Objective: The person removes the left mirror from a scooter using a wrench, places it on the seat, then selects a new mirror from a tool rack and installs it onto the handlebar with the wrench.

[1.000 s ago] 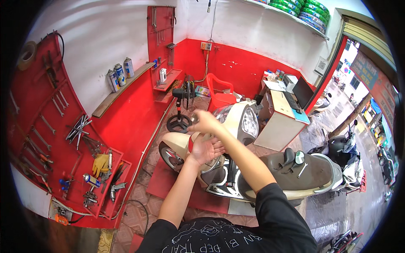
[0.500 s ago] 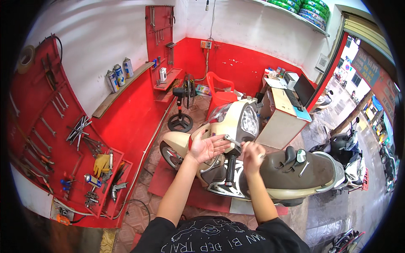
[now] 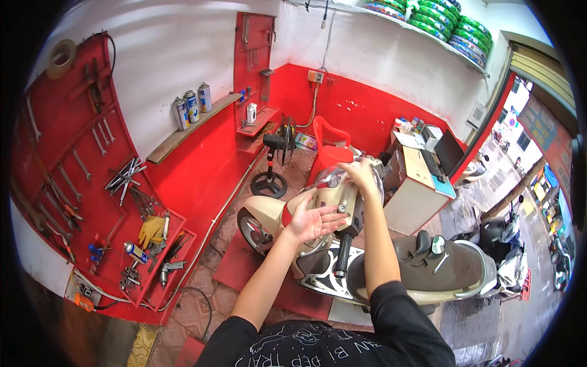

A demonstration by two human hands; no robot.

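A cream scooter (image 3: 330, 194) stands in front of me, its front wheel toward the left. My left hand (image 3: 313, 224) is stretched out palm up beside the handlebar, fingers spread, with nothing lying on the palm. Close to its fingertips shows the rounded silvery end of what looks like the brake lever (image 3: 342, 209). Over the scooter's front, near the headlight, my right hand (image 3: 361, 175) reaches with extended fingers and no visible object in it. The black handlebar grip (image 3: 343, 257) points toward me between my forearms. On the brown seat (image 3: 461, 269) lie two removed mirrors (image 3: 436, 245) and a wrench (image 3: 441, 263).
Left, a red tool board (image 3: 79, 159) holds wrenches; its tray carries yellow gloves (image 3: 151, 230) and a spray can (image 3: 135, 252). A black fan (image 3: 272, 150), a red chair (image 3: 330, 147) and a desk (image 3: 409, 202) stand beyond the scooter. More scooters (image 3: 501, 244) are parked right.
My right hand has moved away from beside the handlebar, up and over the scooter's front, its fingers now extended. My left hand keeps its palm-up pose. The whole view has shifted.
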